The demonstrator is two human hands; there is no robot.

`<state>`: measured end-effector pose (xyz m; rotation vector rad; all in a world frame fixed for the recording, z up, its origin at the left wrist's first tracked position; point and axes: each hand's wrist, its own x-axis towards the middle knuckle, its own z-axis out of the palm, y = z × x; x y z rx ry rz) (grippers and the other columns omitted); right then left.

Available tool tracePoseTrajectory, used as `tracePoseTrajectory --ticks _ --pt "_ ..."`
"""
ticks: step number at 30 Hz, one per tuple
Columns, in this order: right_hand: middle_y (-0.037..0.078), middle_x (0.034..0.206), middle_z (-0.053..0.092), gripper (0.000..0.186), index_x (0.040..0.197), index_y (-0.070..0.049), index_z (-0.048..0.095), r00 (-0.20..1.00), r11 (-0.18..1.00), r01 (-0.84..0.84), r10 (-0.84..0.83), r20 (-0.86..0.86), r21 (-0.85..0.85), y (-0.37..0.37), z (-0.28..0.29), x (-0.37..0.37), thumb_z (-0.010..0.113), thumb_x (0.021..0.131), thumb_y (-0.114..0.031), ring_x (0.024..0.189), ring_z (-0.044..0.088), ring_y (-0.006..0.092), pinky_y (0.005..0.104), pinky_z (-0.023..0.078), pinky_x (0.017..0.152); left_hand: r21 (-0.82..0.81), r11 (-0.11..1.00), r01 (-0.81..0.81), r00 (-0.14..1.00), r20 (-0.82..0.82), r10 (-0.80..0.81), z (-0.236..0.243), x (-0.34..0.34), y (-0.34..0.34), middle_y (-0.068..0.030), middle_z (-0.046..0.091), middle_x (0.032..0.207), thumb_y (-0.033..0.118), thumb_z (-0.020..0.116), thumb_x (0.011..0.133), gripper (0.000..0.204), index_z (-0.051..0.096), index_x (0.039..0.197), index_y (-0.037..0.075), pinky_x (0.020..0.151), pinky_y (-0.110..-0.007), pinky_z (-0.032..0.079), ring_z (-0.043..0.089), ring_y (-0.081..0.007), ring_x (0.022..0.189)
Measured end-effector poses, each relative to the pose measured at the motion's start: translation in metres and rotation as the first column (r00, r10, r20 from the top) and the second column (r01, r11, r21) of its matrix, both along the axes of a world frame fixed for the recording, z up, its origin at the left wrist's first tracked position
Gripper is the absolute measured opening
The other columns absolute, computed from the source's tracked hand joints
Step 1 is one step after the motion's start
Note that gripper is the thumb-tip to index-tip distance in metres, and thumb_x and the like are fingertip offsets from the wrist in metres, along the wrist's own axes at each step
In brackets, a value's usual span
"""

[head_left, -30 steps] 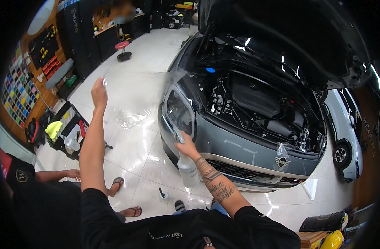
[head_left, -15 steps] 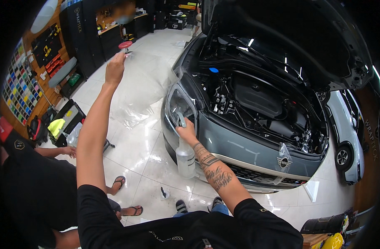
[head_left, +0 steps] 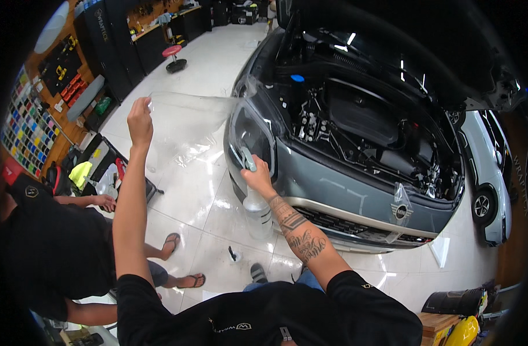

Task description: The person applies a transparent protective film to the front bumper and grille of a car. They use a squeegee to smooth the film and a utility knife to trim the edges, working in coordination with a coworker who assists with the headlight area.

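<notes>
My left hand (head_left: 140, 121) is raised left of the car, its fingers pinched on the edge of a thin clear film (head_left: 189, 121), which stretches across to the front corner of a dark grey-green car (head_left: 345, 179). My right hand (head_left: 257, 176) grips the neck of a translucent spray bottle (head_left: 257, 216), its trigger head (head_left: 248, 157) just in front of the headlight (head_left: 244, 127). The film looks partly draped over that headlight, though its exact edge is hard to make out.
The car's hood (head_left: 402, 46) is raised. A co-worker (head_left: 56, 254) in black stands close at my left, beside a cart (head_left: 111, 161) with supplies. A red stool (head_left: 173, 52) stands farther back. Another car (head_left: 486, 173) is at the right; a wooden bench (head_left: 440, 326) lies lower right.
Compared with half a second ago, my left hand has moved left and slightly down, drawing the film's edge with it. My right hand stays on the bottle at the headlight with little movement.
</notes>
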<state>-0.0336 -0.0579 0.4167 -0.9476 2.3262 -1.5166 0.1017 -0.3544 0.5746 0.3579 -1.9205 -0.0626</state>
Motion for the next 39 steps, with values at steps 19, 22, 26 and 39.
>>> tracePoseTrajectory --ticks 19,22,26,39 --pt "0.023 0.108 0.062 0.066 0.128 -0.001 0.043 0.9 0.957 -0.109 -0.021 0.436 0.271 0.221 -0.326 0.13 0.073 0.073 -0.02 0.096 0.061 0.0383 0.0431 0.049 0.083 0.401 0.9 0.172 0.948 0.182 -0.262 -0.172 -0.012 0.318 -0.0105 0.054 0.075 0.001 0.07 0.078 0.03 0.067 0.108 0.003 0.055 -0.036 0.044 0.054 -0.0257 0.063" --pt "0.027 0.111 0.057 0.072 0.125 0.004 0.046 0.885 0.892 -0.281 0.098 0.455 0.353 0.241 -0.388 0.122 0.077 0.068 -0.026 0.103 0.056 0.0415 0.0455 0.046 0.089 0.458 0.863 0.216 0.921 0.199 -0.336 -0.2 -0.041 0.342 -0.0118 0.058 0.075 0.003 0.066 0.084 0.019 0.066 0.103 -0.001 0.053 -0.032 0.043 0.055 -0.0237 0.06" --pt "0.032 0.112 0.053 0.065 0.111 0.007 0.058 0.823 0.744 -0.55 0.409 0.394 0.378 0.269 -0.536 0.122 0.079 0.063 -0.031 0.109 0.05 0.0456 0.0461 0.046 0.09 0.43 0.853 0.295 0.887 0.208 -0.412 -0.241 -0.081 0.361 -0.0104 0.06 0.076 -0.001 0.072 0.077 0.027 0.065 0.103 0.0 0.05 -0.029 0.043 0.055 -0.0209 0.058" --pt "0.021 0.094 0.061 0.035 0.106 0.002 0.062 0.736 0.565 -0.668 0.41 0.538 0.484 0.25 -0.585 0.07 0.067 0.076 -0.014 0.089 0.059 0.0375 0.043 0.049 0.082 0.386 0.86 0.334 0.938 -0.049 -0.343 -0.353 -0.127 0.399 -0.0134 0.05 0.112 0.027 0.083 0.069 0.068 0.052 0.124 0.001 0.084 -0.036 0.042 0.05 -0.0264 0.1"
